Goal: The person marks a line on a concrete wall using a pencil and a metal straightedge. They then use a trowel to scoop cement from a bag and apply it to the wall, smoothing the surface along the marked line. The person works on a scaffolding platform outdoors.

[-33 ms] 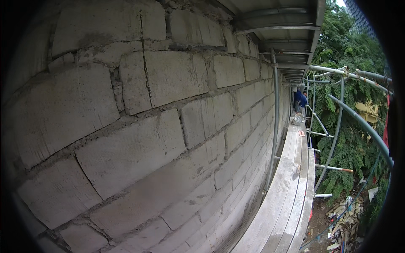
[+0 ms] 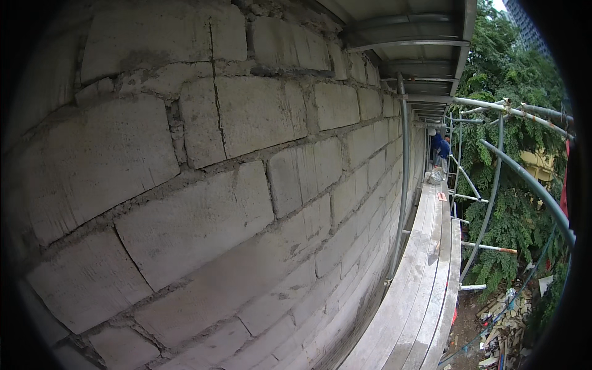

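Neither my left hand nor my right hand shows in the picture. On the left, a wall of pale grey blocks (image 2: 197, 222) fills most of the view, with rough mortar joints and dark vertical cracks. Alongside it, a narrow walkway of grey planks (image 2: 413, 277) runs away from me. A small flat orange-red object (image 2: 441, 197) lies far along the planks. Just beyond it sits a shiny greyish bundle (image 2: 436, 177), too small to make out.
A vertical pole (image 2: 402, 185) stands between wall and planks. Scaffold tubes (image 2: 530, 179) line the right side; a metal-ribbed deck (image 2: 413, 61) hangs overhead. At the far end is a person in blue (image 2: 441, 147). Trees (image 2: 512, 209) and a debris heap (image 2: 502, 330) lie beyond and below.
The view has shifted very slightly, so the wall blocks sit a little further right and lower. Nothing else has visibly moved.
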A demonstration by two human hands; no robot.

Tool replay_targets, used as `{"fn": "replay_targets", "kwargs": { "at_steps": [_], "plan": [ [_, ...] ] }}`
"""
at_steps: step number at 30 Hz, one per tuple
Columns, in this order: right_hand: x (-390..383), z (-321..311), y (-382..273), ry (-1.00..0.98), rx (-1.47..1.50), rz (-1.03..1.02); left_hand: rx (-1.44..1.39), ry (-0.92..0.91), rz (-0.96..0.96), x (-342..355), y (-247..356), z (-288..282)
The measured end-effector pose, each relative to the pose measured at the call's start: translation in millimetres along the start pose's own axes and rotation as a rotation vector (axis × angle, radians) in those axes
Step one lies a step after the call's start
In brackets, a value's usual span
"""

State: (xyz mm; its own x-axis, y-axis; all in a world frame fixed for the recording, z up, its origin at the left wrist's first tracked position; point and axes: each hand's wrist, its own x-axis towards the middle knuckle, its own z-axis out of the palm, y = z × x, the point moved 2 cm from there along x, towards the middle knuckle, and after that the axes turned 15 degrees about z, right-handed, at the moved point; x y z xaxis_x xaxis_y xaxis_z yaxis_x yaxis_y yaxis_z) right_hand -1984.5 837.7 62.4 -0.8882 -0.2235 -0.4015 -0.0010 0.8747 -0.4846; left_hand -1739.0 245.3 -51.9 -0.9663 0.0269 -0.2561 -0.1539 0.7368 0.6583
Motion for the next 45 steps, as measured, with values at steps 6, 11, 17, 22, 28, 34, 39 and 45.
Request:
{"fn": "replay_targets", "kwargs": {
  "at_steps": [6, 11, 17, 22, 28, 34, 39, 45],
  "plan": [
    [25.4, -82.9, -117.7, 0.080, 0.042, -0.151, -0.201, 0.240, 0.036, 8.0, 42.2, -66.8],
    [58.4, -175.9, -185.8, 0.157, 0.088, -0.230, -0.311, 0.339, 0.146, 31.1, 100.9, -113.1],
    [54.8, -284.1, -294.3, 0.195, 0.172, -0.469, -0.413, 0.455, 0.210, 36.9, 142.4, -122.8],
    [67.3, -341.5, -372.0, 0.270, 0.140, -0.757, -0.476, 0.565, 0.282, 54.9, 176.2, -118.2],
    [57.0, -362.3, -428.8, 0.314, 0.017, -0.990, -0.327, 0.664, 0.403, 102.7, 276.6, -172.0],
    [107.2, -326.8, -454.7, -0.025, 0.081, -1.063, -0.062, 0.881, 0.419, 119.1, 367.1, -228.8],
    [128.6, -257.9, -465.9, -0.324, 0.067, -1.073, 0.025, 1.040, 0.436, 96.3, 392.0, -229.4],
    [101.3, -202.1, -466.3, -0.671, 0.090, -0.970, 0.046, 0.803, 0.347, 77.2, 459.1, -250.6]
  ]
}}
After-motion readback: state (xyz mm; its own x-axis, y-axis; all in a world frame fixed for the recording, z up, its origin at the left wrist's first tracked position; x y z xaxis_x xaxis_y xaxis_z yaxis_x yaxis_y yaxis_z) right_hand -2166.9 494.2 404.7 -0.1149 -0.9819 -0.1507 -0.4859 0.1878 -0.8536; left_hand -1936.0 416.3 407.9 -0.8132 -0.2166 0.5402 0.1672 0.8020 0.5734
